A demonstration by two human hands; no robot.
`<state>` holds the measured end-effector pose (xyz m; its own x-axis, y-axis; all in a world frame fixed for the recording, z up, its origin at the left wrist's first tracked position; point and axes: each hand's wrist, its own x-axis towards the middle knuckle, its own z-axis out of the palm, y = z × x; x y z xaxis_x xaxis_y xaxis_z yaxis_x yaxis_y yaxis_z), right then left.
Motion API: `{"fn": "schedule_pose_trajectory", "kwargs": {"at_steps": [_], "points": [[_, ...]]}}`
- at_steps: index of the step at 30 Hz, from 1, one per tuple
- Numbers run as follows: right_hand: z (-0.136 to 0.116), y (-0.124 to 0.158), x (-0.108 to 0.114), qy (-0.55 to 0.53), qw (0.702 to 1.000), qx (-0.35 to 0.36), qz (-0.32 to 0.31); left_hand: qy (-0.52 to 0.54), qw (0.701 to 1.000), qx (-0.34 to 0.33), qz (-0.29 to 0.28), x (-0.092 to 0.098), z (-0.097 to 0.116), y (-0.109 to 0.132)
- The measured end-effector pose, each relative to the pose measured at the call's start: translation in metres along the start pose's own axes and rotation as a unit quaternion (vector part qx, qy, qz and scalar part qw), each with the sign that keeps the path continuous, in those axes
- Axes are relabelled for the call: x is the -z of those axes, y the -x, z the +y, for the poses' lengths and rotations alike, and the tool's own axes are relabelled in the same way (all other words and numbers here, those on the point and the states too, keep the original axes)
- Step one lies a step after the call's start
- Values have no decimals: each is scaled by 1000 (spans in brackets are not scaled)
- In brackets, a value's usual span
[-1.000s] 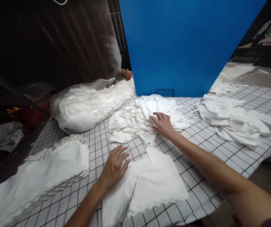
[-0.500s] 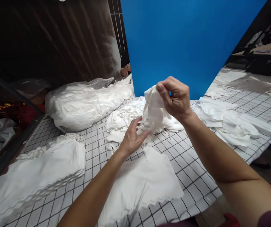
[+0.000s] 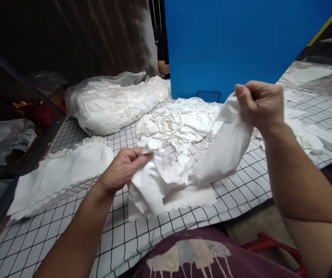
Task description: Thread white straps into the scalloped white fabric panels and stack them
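Observation:
A white garment (image 3: 226,150) hangs stretched between my hands above the table. My left hand (image 3: 128,166) pinches one end of it, low and left of centre. Higher up on the right, my right hand (image 3: 260,104) is closed in a fist on the other end. The middle of the cloth sags and is blurred. Beneath it lies another flat white piece with a scalloped edge (image 3: 194,199). Behind, a loose heap of white garments (image 3: 180,119) with thin straps spreads over the checked cloth.
On the left lies a neat stack of white scalloped pieces (image 3: 64,166). Behind it rests a clear plastic bag full of white cloth (image 3: 110,104). A blue board (image 3: 229,46) stands at the back, with a person's arm (image 3: 163,67) beside it. More white cloth (image 3: 307,131) lies at right.
My left hand has taken hold of the white garment. My right hand has moved right, and the cloth is now spread between both hands. The view has shifted.

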<state>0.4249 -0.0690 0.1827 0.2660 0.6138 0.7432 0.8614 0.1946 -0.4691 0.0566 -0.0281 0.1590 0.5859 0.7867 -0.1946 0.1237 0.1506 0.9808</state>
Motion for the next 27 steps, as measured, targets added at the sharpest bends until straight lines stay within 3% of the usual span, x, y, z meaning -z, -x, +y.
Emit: {"fn": "schedule_pose_trajectory", "kwargs": {"at_steps": [2,4,7,9,12,13,16,18,20,21,24,27], "points": [[26,0,15,83,995,-39,26,53,996,-7,71,13,-6,6],[49,2,24,166,983,-83,9,94,989,-9,117,20,-15,7],[63,16,16,284,930,-180,-149,126,983,3,134,22,-27,5],[51,36,-3,286,915,-176,-223,143,981,5,133,20,-32,1],[6,79,-43,67,959,-81,-265,165,978,-8,127,14,-32,-6],[-12,93,-57,-32,952,-44,-301,170,977,-12,126,12,-30,-8],[-51,119,-85,-224,873,27,-432,164,977,-16,135,13,-24,-8],[-58,119,-88,-310,809,10,-499,146,978,-7,150,20,-22,-2],[-51,108,-83,-385,767,-48,-512,122,979,12,161,31,-24,7],[-45,101,-79,-413,761,-80,-494,107,980,25,163,38,-26,10],[-21,85,-79,-406,793,-143,-431,74,983,67,152,55,-44,13],[-3,89,-93,-234,872,-140,-406,68,982,105,141,63,-75,3]]}}
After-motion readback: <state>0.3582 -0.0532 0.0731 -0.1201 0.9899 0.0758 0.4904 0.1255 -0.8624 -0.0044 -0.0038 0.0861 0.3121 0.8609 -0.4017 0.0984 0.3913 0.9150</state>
